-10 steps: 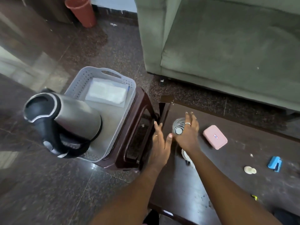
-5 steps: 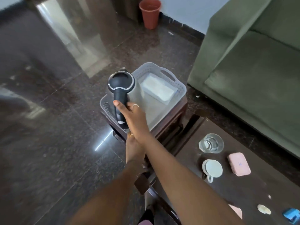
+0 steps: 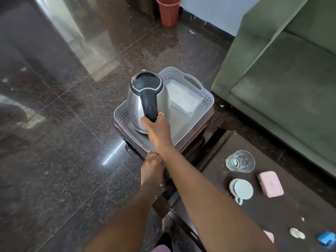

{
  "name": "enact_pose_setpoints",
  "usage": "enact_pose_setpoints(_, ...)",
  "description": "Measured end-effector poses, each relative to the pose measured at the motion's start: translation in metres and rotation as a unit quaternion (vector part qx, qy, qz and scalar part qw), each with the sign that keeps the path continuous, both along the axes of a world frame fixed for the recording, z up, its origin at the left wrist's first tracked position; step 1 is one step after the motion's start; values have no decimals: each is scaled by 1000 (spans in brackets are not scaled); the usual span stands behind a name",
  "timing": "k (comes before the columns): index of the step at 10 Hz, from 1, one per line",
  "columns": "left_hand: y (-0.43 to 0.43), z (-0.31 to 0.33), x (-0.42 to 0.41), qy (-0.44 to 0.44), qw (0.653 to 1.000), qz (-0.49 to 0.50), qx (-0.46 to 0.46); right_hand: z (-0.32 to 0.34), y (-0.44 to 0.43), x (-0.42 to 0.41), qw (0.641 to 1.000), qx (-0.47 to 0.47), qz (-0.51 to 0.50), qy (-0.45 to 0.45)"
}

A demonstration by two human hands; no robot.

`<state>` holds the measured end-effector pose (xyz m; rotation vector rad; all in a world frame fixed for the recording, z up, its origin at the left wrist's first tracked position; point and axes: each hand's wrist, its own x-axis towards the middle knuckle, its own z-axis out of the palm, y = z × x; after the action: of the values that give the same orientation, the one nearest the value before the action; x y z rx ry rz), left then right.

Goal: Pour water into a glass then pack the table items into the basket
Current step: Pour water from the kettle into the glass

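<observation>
A steel kettle [image 3: 145,99] with a black lid and handle stands upright in the near left corner of the grey basket [image 3: 205,91]. My right hand [image 3: 158,130] is shut on the lower end of the kettle's handle. My left hand [image 3: 151,166] grips the near edge of the brown stool [image 3: 192,142] under the basket, partly hidden by my right arm. A folded white cloth [image 3: 183,99] lies in the basket. On the dark table [image 3: 272,215] are a glass [image 3: 240,160] with water, an upturned white cup [image 3: 241,190] and a pink box [image 3: 270,183].
A blue item [image 3: 326,238], a small cream piece [image 3: 296,233] and a pink object [image 3: 270,236] lie at the table's near right. A green sofa [image 3: 281,79] stands behind table and stool. A terracotta bin [image 3: 169,10] sits by the far wall. Glossy dark floor lies to the left.
My right hand left the glass, took the kettle's handle and lowered the kettle upright into the basket. My left hand stayed at the stool. The view swung left.
</observation>
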<state>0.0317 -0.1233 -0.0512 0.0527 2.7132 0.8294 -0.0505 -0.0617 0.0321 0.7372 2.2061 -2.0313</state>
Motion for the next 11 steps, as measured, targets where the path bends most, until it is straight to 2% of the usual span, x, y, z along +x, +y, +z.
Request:
enact_pose_setpoints(1, 1, -3, 1, 37, 993, -63, -91, 17, 23, -1, 1000, -16, 13, -9)
enact_pose_setpoints(3, 9, -2, 5, 103, 990, -31, -88, 77, 89, 21, 999, -23, 2, 41)
enact_pose_setpoints(4, 23, -2, 8, 134, 991, 20, 1, 113, 137, 49, 998, -1, 3, 62)
enact_pose_setpoints(5, 67, 0, 8, 137, 984, -15, 115, 142, 183, 87, 994, 106, 25, 18)
enact_pose_setpoints(6, 120, 0, 14, 86, 978, -108, 156, 154, 227, 127, 974, 215, 36, -68)
enact_pose_setpoints(7, 157, -5, 20, -6, 971, -177, 162, 155, 259, 161, 956, 256, 46, -133)
enact_pose_setpoints(8, 190, -18, 23, -68, 961, -250, 94, 148, 291, 191, 952, 253, 36, -168)
enact_pose_setpoints(10, 230, -37, 20, -131, 952, -274, 45, 110, 331, 220, 921, 271, 86, -268)
enact_pose_setpoints(11, 240, -48, 18, -146, 948, -280, 48, 91, 336, 218, 912, 290, 98, -274)
